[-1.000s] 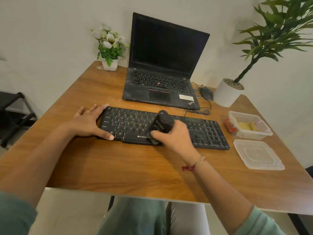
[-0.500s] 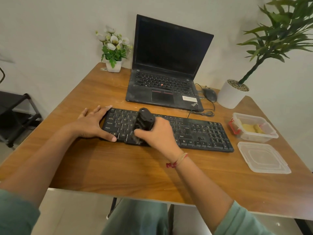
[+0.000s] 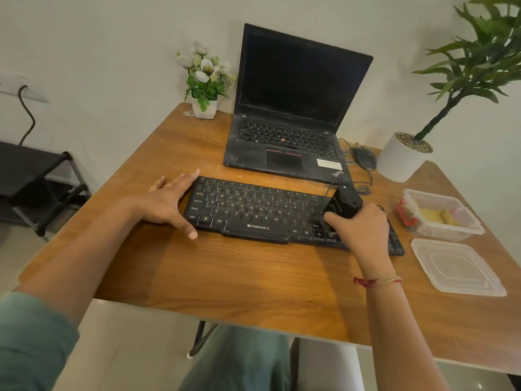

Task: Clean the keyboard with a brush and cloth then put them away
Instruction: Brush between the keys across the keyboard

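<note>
A black keyboard [image 3: 253, 210] lies across the middle of the wooden table [image 3: 225, 277]. My right hand [image 3: 359, 230] grips a black brush [image 3: 345, 203] and presses it onto the right part of the keyboard. Its bristles are hidden under the hand. My left hand [image 3: 166, 204] lies flat with spread fingers against the keyboard's left end, thumb along the front edge. A yellow cloth [image 3: 437, 217] sits inside the clear plastic box [image 3: 462, 231] at the right.
An open black laptop [image 3: 293, 114] stands behind the keyboard, a mouse [image 3: 365, 158] and cable beside it. The box's lid [image 3: 456, 268] lies at the front right. A white potted plant [image 3: 400, 160] and a small flower pot [image 3: 204, 108] stand at the back.
My right hand has swept the brush from the left part of the keyboard to its right part. My left hand has stayed at the keyboard's left end.
</note>
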A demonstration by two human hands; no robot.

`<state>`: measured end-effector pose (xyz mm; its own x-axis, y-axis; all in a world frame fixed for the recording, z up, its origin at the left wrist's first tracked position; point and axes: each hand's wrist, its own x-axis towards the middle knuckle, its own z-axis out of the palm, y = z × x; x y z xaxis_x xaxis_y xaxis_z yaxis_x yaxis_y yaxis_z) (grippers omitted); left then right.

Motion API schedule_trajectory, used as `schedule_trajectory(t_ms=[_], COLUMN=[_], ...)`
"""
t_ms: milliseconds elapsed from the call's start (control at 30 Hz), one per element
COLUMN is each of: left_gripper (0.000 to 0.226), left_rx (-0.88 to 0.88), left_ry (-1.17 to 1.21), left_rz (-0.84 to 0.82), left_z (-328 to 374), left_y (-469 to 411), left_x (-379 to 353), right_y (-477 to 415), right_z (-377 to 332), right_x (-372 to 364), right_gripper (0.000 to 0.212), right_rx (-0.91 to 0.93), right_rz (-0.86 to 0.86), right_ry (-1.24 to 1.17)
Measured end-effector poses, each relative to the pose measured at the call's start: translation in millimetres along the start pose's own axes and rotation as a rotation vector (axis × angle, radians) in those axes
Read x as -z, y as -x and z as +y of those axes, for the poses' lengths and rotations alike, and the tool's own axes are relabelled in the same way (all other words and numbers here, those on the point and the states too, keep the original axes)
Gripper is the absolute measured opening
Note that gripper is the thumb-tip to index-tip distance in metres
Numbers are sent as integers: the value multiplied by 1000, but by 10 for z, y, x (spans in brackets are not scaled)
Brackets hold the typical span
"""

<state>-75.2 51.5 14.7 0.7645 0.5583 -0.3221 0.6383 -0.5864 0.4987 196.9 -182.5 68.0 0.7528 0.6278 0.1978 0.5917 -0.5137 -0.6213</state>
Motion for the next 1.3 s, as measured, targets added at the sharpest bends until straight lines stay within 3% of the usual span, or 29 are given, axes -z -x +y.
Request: schedule_trajectory(t_ms=[100, 133, 333, 533, 833, 1067, 1300], left_gripper=[155, 155, 153, 154, 158, 155, 145], left_rx=[34, 33, 31, 47, -30, 23, 29], left_ry=[-22, -23, -10, -27, -123, -13, 11], left_rz=[-1, 2, 15, 27, 60, 19, 14], left_z=[1, 1, 29, 21, -12, 12, 68], left_y=[-2, -3, 19, 14, -54, -2, 29], left_x=[-10, -13, -17, -26, -60, 0, 3], right_y=[72, 90, 238, 473, 623, 536, 326], right_z=[-203, -268, -525, -774, -1364, -1123, -378], right_x=[-116, -154, -374, -724, -1164, -1019, -424], right_gripper=[20, 23, 20, 29, 17, 21, 20], right_rx=[-173, -191, -234, -90, 246, 205, 96], right_rz=[-178, -221, -380, -496, -402, -343, -270], right_ry=[-577, -669, -844, -641, -366, -297, -202])
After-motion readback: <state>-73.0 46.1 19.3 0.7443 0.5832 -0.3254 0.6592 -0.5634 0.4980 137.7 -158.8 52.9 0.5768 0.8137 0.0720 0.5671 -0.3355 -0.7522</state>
